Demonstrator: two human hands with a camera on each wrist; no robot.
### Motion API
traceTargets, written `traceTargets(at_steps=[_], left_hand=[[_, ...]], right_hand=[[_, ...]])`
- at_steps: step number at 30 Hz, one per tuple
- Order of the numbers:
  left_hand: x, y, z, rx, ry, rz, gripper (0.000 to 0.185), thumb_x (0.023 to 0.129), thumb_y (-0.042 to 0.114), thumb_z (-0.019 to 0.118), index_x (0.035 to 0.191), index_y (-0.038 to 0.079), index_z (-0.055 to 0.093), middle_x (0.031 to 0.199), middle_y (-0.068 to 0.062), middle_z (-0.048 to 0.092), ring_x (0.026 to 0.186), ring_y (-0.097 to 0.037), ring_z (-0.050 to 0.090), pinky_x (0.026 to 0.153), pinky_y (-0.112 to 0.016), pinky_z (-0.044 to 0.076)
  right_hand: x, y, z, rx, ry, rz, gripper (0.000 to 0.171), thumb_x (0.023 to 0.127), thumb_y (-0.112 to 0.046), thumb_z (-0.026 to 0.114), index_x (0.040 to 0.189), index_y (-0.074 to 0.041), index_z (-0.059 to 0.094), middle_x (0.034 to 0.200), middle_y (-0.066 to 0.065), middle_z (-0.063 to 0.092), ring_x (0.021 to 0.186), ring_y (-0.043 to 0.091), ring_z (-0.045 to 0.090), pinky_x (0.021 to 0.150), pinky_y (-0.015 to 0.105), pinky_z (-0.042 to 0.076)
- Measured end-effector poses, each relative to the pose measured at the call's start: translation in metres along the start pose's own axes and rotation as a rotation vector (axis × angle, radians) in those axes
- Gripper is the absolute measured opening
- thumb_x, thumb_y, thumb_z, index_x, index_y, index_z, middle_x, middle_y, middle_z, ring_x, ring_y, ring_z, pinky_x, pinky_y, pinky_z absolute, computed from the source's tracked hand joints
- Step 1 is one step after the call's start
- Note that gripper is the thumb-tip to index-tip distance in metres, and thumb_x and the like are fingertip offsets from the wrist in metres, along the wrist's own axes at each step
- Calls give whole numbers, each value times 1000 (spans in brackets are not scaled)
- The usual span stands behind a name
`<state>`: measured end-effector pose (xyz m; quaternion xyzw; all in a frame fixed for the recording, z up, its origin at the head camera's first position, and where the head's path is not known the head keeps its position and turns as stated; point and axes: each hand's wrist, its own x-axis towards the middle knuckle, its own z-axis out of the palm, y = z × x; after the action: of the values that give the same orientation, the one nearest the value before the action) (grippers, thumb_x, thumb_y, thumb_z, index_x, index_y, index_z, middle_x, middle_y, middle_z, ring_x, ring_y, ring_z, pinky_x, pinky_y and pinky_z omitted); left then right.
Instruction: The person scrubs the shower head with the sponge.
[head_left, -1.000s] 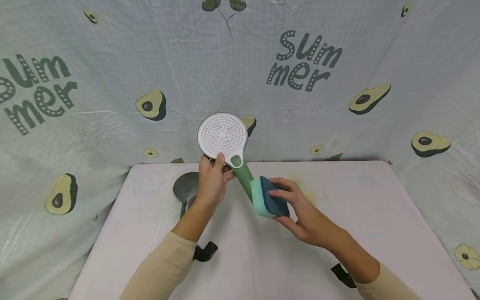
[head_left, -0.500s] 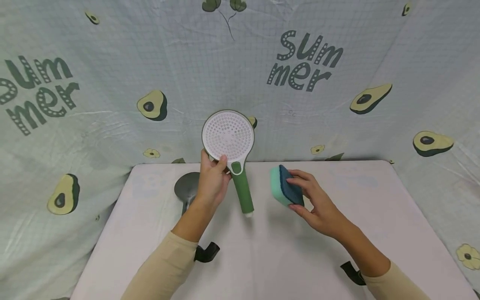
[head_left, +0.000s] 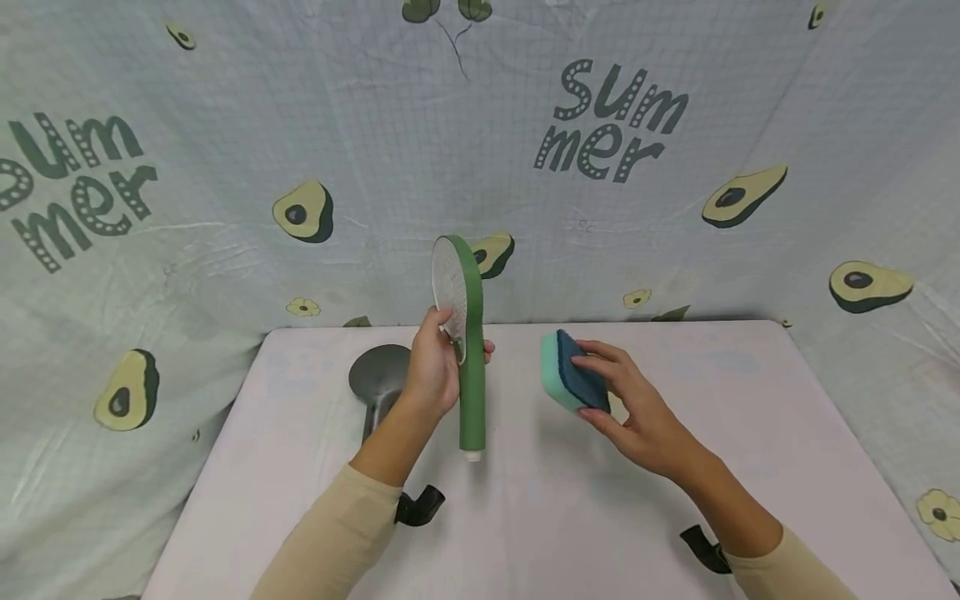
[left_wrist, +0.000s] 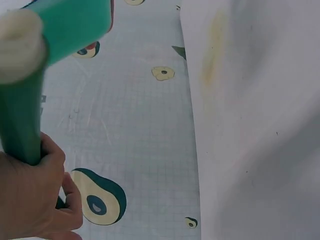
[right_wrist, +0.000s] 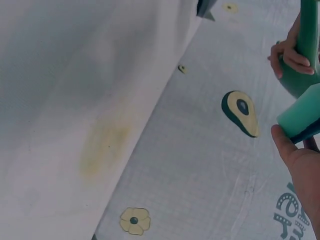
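My left hand (head_left: 435, 367) grips a green shower head (head_left: 467, 350) upright above the table, edge-on, its white perforated face (head_left: 447, 287) turned left. In the left wrist view the green handle (left_wrist: 20, 125) runs up from my curled fingers (left_wrist: 35, 200) to its white end (left_wrist: 20, 45). My right hand (head_left: 622, 400) holds a sponge (head_left: 570, 371), mint green with a dark blue scrub side, in the air to the right of the shower head, apart from it. The right wrist view shows the sponge's green corner (right_wrist: 300, 115) by my thumb (right_wrist: 285, 145).
A white table (head_left: 562, 517) with a yellowish stain (right_wrist: 102, 150) stands against an avocado-print cloth backdrop (head_left: 225, 167). A dark grey shower head (head_left: 378, 375) lies on the table left of my left hand. Black wrist straps (head_left: 420, 504) show near both sleeves.
The sponge has come off the shower head's handle and moved right. My left hand has turned the shower head from face-on to edge-on and brought its handle vertical.
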<state>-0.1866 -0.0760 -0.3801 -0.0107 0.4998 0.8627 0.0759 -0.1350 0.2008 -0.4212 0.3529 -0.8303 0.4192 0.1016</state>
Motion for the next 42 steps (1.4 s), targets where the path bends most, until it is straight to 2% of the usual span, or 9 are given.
traceTargets(at_steps=[4,7,16,20,24,27,30,36,42], left_hand=[[-1,0,3,-56,-20,-57,50,105,48,43,141,15,33,105,-8,49,65,-13,57,60,-20,54],[0,0,5,-66,-17,-52,49,107,45,50,141,13,38,106,-11,48,65,-13,53,57,-18,52],[0,-8,-2,168,49,-27,55,110,45,46,153,12,41,118,-19,65,85,-16,73,83,-31,61],[-1,-14,-5,156,-24,-7,52,111,39,46,155,13,39,131,-23,64,86,-20,76,82,-31,62],[-5,-15,-5,74,-122,-13,50,112,31,44,157,10,33,144,-27,55,93,-23,76,86,-35,62],[-8,-14,-5,18,-190,-39,48,114,25,39,158,7,29,151,-25,48,109,-20,71,93,-35,59],[-11,-13,-6,-24,-276,-64,49,114,21,33,160,6,23,158,-20,40,125,-17,60,100,-34,55],[-15,-13,-6,-28,-417,-64,52,115,21,28,163,8,16,142,-3,54,120,-11,60,97,-36,53],[-16,-14,-5,3,-446,-57,52,114,22,30,162,6,18,134,0,58,114,-10,64,88,-34,58]], right_hand=[[0,-2,1,-20,-7,12,72,90,5,75,152,-13,43,162,11,33,147,25,39,113,23,41],[0,-4,2,-35,-15,7,72,90,3,75,152,-13,43,162,12,33,146,27,39,114,19,39],[2,-10,2,-107,-21,-13,71,90,-1,77,152,-17,45,163,12,34,147,28,38,116,14,34],[7,-13,0,-144,-24,-31,70,90,-3,78,151,-17,48,162,12,34,146,28,39,114,17,38],[14,-15,-4,-199,-27,-40,69,90,-6,78,151,-18,48,162,11,34,145,29,41,110,35,50],[19,-14,-6,-229,-25,-30,69,91,-7,78,152,-19,47,162,11,34,144,30,42,104,48,54],[25,-12,-8,-254,-20,-41,69,91,-7,78,152,-18,47,162,11,34,145,30,42,106,46,53],[49,-14,-17,-337,15,-111,68,91,-9,79,151,-18,50,161,15,35,144,35,44,107,51,51],[76,-20,-26,-404,16,-127,66,93,-10,78,151,-22,50,160,17,37,145,39,42,109,57,49]])
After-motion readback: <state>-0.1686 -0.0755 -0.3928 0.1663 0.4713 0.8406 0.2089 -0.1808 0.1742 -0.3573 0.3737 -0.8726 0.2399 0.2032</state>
